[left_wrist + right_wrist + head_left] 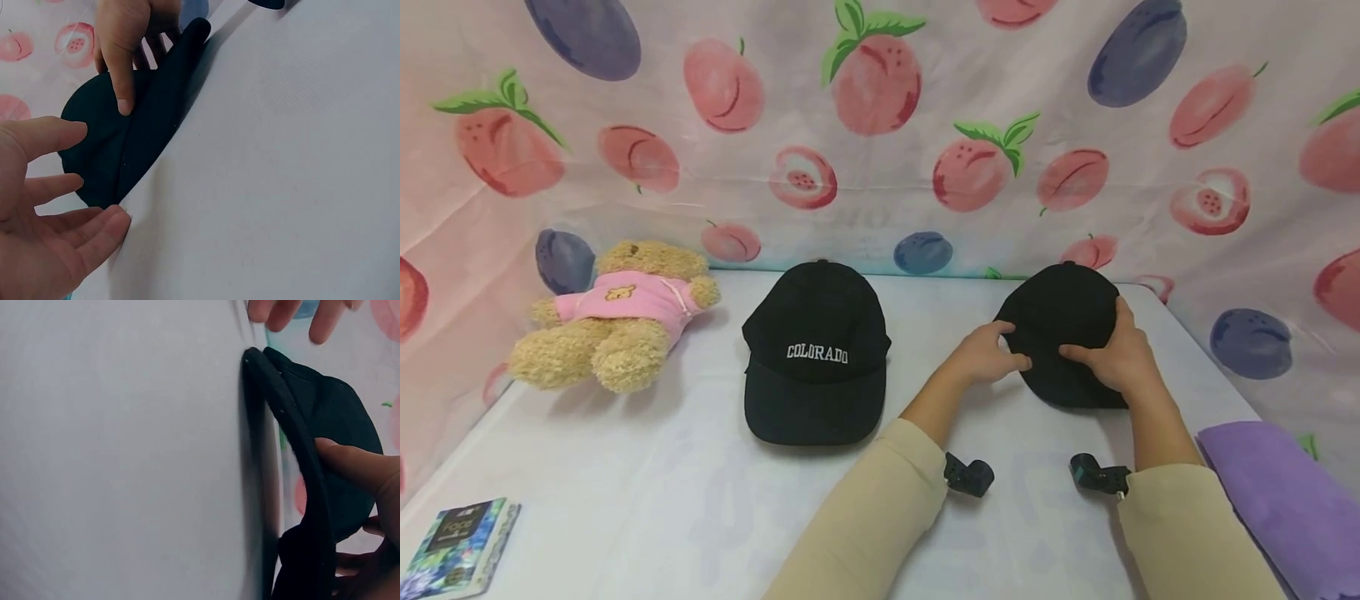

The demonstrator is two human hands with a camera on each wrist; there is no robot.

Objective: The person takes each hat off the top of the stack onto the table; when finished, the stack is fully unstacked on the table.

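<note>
Currently both hands rest on the plain black cap [1060, 333]: left hand [988, 354] open, fingertips at its near-left edge; right hand [1116, 354] laid over the crown, thumb pressing. Advisable: press evenly, keep brim flat on the table [662, 467].

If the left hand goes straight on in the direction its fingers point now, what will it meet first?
The left hand points right, at the plain black cap it already touches. Past that, its fingers would probably meet the right hand resting on the same cap, though depth is unclear.
</note>
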